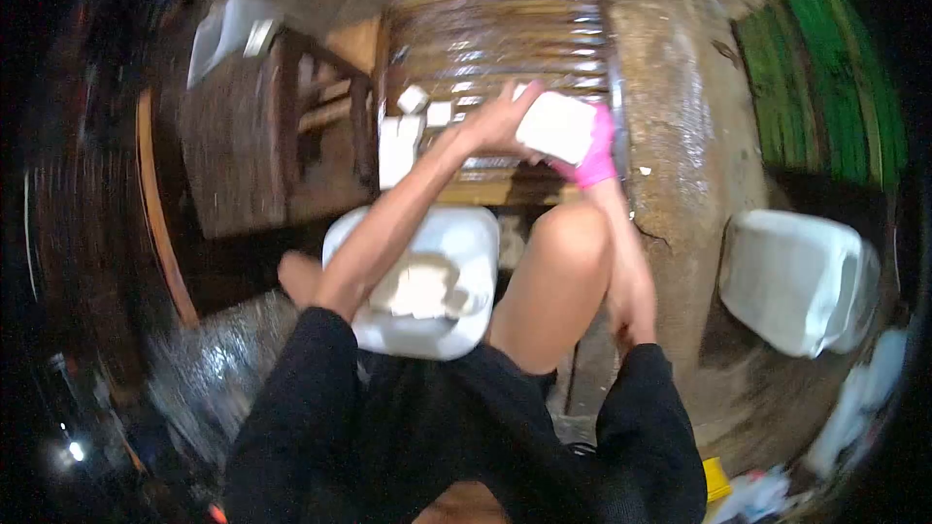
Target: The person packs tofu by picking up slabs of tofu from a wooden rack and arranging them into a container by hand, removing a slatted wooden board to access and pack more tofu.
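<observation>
My left hand (500, 124) is closed on the near left side of a thick, white, tofu-like block (557, 126). My right hand (600, 147), in a bright pink glove, grips the same block from the right, its fingers partly hidden behind it. Both hands hold the block above a wet slatted wooden rack (495, 39). Left of them on the rack lie several smaller white pieces (412, 99) and a longer white slab (398, 150). Below my left forearm, a white plastic tub (481, 233) contains more white chunks (417, 288).
A dark wooden stool or bench (238, 136) stands left of the rack, with a pale translucent container (233, 29) on it. Wet concrete floor (670, 87) runs along the right. Farther right are a white plastic jerrycan (791, 277) and green slats (825, 78). My bent knee (573, 243) is beside the tub.
</observation>
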Demonstrator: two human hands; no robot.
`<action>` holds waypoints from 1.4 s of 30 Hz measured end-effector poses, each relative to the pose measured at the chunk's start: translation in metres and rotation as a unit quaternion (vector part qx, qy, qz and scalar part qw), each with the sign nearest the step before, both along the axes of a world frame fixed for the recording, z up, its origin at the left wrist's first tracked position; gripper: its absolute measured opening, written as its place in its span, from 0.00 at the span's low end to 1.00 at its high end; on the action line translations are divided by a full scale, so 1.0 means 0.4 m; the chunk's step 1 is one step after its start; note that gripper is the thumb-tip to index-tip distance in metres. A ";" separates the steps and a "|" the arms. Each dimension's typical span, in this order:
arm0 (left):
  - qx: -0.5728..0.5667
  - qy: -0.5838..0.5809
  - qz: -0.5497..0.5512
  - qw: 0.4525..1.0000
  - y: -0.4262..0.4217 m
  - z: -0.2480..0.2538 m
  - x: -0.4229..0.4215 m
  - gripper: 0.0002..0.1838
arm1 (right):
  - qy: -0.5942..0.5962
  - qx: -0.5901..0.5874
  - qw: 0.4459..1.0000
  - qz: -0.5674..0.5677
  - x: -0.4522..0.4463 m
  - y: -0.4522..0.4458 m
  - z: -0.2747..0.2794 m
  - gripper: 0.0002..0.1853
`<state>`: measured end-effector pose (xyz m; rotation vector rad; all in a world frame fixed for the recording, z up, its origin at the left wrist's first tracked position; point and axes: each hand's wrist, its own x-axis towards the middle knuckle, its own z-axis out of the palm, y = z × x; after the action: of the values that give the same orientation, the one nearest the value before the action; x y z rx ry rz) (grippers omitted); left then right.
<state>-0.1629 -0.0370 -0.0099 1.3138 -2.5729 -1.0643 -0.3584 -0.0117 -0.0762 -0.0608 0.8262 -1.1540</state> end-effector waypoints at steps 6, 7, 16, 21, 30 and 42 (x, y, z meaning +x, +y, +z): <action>-0.097 0.222 0.151 0.958 0.190 0.370 0.267 0.51 | -0.071 -0.131 0.981 0.123 0.053 0.037 0.439 0.41; -0.126 0.244 0.177 0.945 0.231 0.376 0.338 0.45 | -0.084 -0.128 0.976 0.155 0.082 0.068 0.497 0.42; -0.170 0.179 0.469 0.848 0.671 0.145 0.608 0.19 | -0.126 0.078 0.875 0.462 0.450 0.335 0.472 0.47; -0.156 0.256 0.543 0.785 0.735 0.067 0.606 0.16 | 0.080 0.127 0.744 0.651 0.667 0.421 0.199 0.25; -0.147 0.293 0.578 0.747 0.726 0.057 0.603 0.08 | 0.305 -0.022 0.629 0.714 0.806 0.408 0.021 0.22; -0.117 0.300 0.578 0.750 0.723 0.057 0.596 0.05 | 0.492 -0.213 0.533 0.655 0.733 0.414 -0.015 0.21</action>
<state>0.0757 0.2523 0.0130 1.6646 -0.9832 -0.6501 -0.0651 0.1541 -0.0823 -1.6163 1.0467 0.3464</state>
